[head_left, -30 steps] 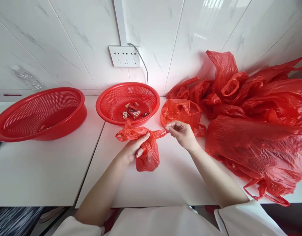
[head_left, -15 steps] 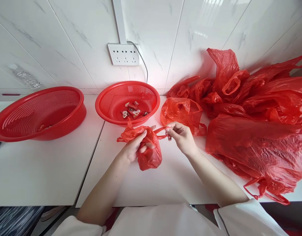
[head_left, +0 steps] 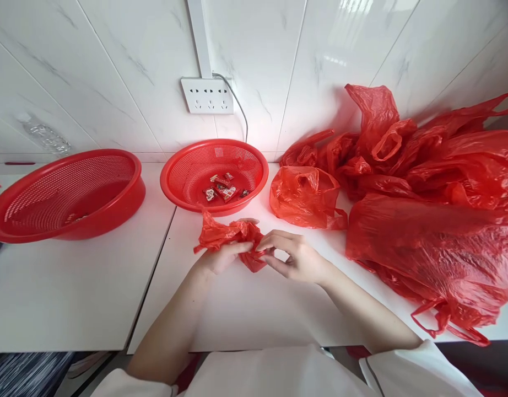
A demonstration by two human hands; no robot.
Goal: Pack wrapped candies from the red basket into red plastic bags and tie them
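Note:
Between my hands, above the white table, is a small crumpled red plastic bag (head_left: 221,232). My left hand (head_left: 225,255) is wrapped round the bag's gathered middle, with the thumb lying across it. The fingers of my right hand (head_left: 293,256) are bent and pinch the bag's right side, close to my left fingertips. What the bag holds inside cannot be seen. Just beyond my hands stands a round red basket (head_left: 179,182) with several small wrapped snack packets (head_left: 227,192) in its bottom.
To the left, a second red basket (head_left: 130,207) holds a few items, mostly hidden by its rim. A red bag (head_left: 306,196) sits right of the middle basket. A large heap of red plastic bags (head_left: 431,237) covers the right side. A socket panel (head_left: 207,95) is on the tiled wall.
My right hand has moved left and down from the stretched bag handle to the bag's body. The bag is now more bunched up, and its hanging lower part has been drawn up.

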